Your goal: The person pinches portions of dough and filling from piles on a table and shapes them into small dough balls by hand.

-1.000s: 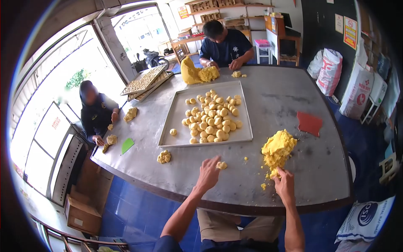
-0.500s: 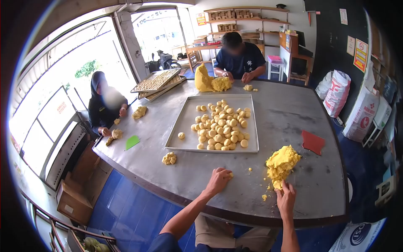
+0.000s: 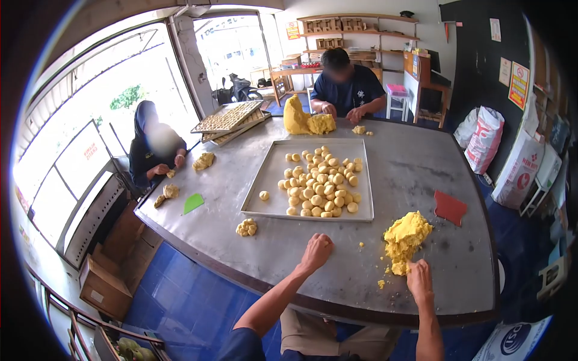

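Observation:
My left hand (image 3: 317,251) is closed in a loose fist above the table; its curled fingers mostly hide the small yellow dough piece seen in them a moment before. At the lower right edge of a crumbly yellow dough mound (image 3: 407,236), my right hand (image 3: 420,279) has its fingers bent and pinched against the dough. Loose crumbs (image 3: 381,284) lie left of that hand. Beyond my hands, a shallow metal tray (image 3: 253,208) bears many pale round dough balls (image 3: 319,186). A small cluster of dough lumps (image 3: 247,227) sits left of my left hand.
A red scraper (image 3: 450,207) lies right of the mound, a green scraper (image 3: 193,203) at the left. Two people work across the metal table (image 3: 415,156), one by a large yellow dough block (image 3: 296,115). Stacked filled trays (image 3: 229,117) stand at the far left corner.
My left hand has curled further, covering the small dough piece. My right hand has shifted slightly right, its fingers drawn in at the mound's edge. The person at left has brought both hands together.

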Available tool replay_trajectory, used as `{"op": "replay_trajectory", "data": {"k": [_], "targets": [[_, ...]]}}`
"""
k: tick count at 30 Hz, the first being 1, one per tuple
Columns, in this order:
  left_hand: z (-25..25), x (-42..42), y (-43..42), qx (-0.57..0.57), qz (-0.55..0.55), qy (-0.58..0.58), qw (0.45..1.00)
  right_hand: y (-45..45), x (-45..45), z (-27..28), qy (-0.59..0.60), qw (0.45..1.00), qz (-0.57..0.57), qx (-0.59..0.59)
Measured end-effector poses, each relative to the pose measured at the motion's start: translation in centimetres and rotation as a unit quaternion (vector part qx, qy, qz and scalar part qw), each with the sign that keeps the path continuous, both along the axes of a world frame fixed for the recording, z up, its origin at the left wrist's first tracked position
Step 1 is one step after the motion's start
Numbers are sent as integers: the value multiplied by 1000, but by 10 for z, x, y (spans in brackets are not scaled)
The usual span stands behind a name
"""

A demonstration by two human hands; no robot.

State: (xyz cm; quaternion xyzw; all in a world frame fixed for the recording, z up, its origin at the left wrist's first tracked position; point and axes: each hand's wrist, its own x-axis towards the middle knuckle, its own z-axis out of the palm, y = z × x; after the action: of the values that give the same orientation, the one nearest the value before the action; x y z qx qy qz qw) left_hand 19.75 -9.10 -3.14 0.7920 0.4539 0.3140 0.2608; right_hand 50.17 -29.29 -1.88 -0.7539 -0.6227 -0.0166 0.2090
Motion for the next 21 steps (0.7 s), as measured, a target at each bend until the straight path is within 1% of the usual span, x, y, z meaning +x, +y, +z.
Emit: {"op": "replay_trajectory", "data": {"k": [2, 3, 4, 6, 7, 8, 10, 11, 14, 15, 18, 19, 20, 21], "targets": [[-10, -2, -1, 25, -46, 48, 998, -4, 0, 1, 56, 997, -57, 3], [-3, -4, -7, 30, -69, 64, 995, -10, -4, 3, 63, 996, -62, -11], [3, -6, -11, 36, -92, 80, 992, -15, -15, 4, 40, 996, -82, 9], [5, -14, -26, 81, -95, 69, 990, -31, -38, -3, -3, 992, -121, 43], [8, -17, -35, 104, -96, 63, 988, -33, -44, -16, -36, 989, -141, 19], [11, -20, -46, 108, -106, 78, 985, -35, -43, -23, -41, 991, -123, 17], [25, -26, -70, 114, -128, 109, 979, -43, -51, -18, -48, 995, -89, 10], [27, -28, -76, 76, -132, 153, 976, -43, -46, -17, -53, 995, -80, 14], [11, -24, -93, 154, -138, 131, 970, -32, -35, 14, 75, 994, -72, 24], [18, -19, -101, 47, -165, 47, 984, -25, -33, 10, 91, 991, -75, 70], [17, -10, -112, 71, -161, 71, 982, -19, -33, -3, 106, 985, -117, 70], [8, -8, -108, 216, -163, 91, 958, -21, -34, -1, 118, 986, -108, 53], [2, -2, -109, 177, -155, 174, 956, -21, -36, -2, 84, 988, -111, 68], [23, 7, -115, 134, -147, 255, 946, -25, -42, -6, 51, 989, -114, 82]]}}
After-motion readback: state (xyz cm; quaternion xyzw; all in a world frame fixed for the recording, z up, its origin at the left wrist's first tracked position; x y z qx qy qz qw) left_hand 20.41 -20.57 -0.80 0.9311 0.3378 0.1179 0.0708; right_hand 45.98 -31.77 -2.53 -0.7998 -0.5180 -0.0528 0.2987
